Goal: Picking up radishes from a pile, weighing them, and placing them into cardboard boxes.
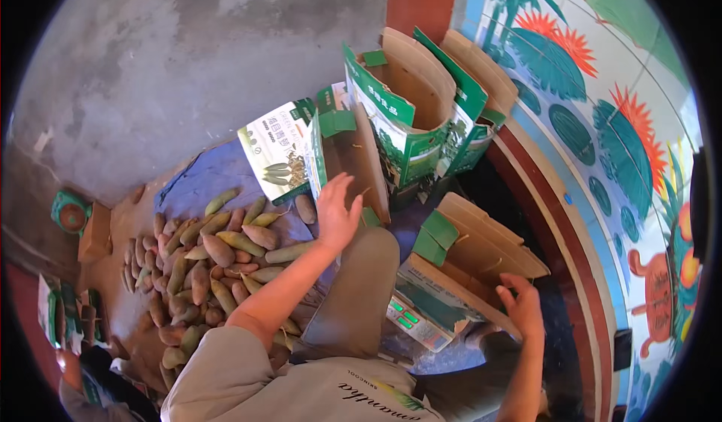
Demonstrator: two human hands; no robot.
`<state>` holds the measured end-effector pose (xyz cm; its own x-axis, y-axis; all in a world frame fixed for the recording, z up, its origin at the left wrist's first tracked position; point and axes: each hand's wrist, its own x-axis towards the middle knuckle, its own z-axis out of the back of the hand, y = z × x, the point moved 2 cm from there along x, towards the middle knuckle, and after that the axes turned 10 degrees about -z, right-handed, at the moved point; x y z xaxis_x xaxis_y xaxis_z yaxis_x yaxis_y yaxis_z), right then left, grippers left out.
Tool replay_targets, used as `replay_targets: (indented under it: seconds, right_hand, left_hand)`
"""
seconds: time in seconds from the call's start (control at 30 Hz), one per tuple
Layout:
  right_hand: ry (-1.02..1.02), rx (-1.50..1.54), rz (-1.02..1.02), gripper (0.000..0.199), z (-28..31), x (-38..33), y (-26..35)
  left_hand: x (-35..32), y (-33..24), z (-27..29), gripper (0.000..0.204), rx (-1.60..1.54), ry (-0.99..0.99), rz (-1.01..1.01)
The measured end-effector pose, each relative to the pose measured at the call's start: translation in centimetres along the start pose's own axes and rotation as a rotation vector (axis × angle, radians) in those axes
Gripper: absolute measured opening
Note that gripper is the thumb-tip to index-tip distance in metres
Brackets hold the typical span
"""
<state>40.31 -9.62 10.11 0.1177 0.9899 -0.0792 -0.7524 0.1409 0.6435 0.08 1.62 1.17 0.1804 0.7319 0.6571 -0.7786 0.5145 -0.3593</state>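
Observation:
My left hand (pixel 338 213) is held with its fingers spread, above my knee and beside an open-topped green and white carton (pixel 359 162); it seems to hold nothing. To its left lies a heap of long green and reddish root vegetables (pixel 218 250). At the right, my right hand (pixel 520 302) is at the near right edge of another open carton (pixel 481 253), fingers apart, and I cannot tell whether they touch the cardboard. This carton stands on a scale (pixel 416 324) with lit green displays. Part of the carton's inside is hidden.
Two more open cartons (pixel 417 83) (pixel 481 76) stand behind, near the painted tile wall (pixel 575 121). A blue sheet (pixel 207 177) lies under part of the heap. At the lower left another person's hand (pixel 69 363) is near small cartons (pixel 53 309). A cardboard box (pixel 95 234) sits by the grey wall.

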Motion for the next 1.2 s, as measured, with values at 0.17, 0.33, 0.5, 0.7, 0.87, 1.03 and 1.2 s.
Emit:
replay_targets:
  seconds: [0.17,0.33,0.5,0.7,0.87,1.03,1.2]
  right_hand:
    - [0.125,-0.056,0.087,0.030,-3.9,2.2,0.2]
    - [0.153,-0.180,0.211,0.030,-5.1,2.1,0.1]
    - [0.136,-0.263,0.256,0.030,-4.9,2.3,0.6]
    - [0.115,-0.312,0.265,0.029,-4.5,1.6,-0.1]
    - [0.071,-0.304,0.281,0.029,-4.4,1.5,0.3]
    - [0.044,-0.331,0.281,0.029,-4.3,1.3,0.4]
    - [0.048,-0.343,0.307,0.029,-4.6,1.4,0.5]
  left_hand:
    - [-1.4,4.9,-1.1,0.079,0.092,-0.200,0.455]
    - [-2.8,6.7,-4.2,0.085,-0.004,-0.115,0.828]
    - [-3.7,10.2,-5.8,0.053,0.000,0.152,0.951]
    - [-3.0,12.8,-1.3,0.023,0.182,0.149,0.726]
    - [-4.0,13.9,8.9,0.025,-0.398,-0.331,1.031]
    - [-0.7,10.0,18.7,0.019,-0.353,-0.470,1.042]
    - [1.3,10.1,23.7,0.019,-0.410,-0.610,0.892]
